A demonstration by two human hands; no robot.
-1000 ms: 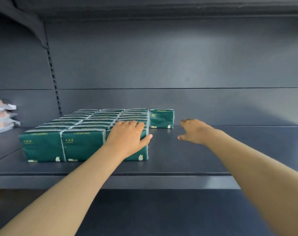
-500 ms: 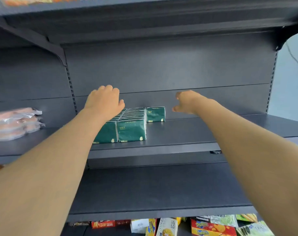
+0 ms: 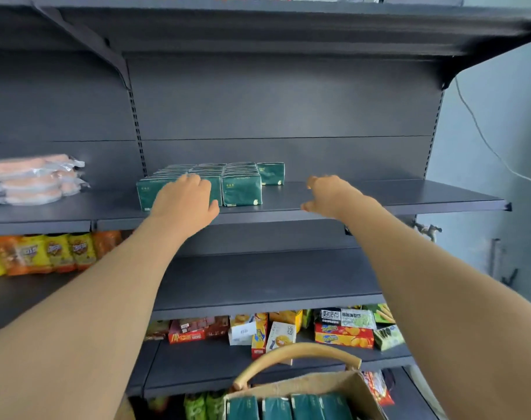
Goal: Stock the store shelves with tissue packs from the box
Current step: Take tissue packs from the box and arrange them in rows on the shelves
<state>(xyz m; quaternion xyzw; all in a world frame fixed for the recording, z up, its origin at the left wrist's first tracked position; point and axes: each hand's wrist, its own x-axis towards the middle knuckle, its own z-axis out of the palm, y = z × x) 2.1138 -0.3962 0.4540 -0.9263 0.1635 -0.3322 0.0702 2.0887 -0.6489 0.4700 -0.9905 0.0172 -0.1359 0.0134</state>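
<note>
Green tissue packs (image 3: 241,189) sit in rows on the grey shelf (image 3: 409,198) as the left hand (image 3: 184,201) and right hand (image 3: 330,194) pull back from them, fingers loosely spread and apparently holding nothing, so refilling from the box (image 3: 318,384) below looks next.

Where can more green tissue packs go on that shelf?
The shelf is bare from the lone tissue pack rightward to its end. A smaller gap lies between the sausage packs and the tissue block. Crowded only at that block.
</note>
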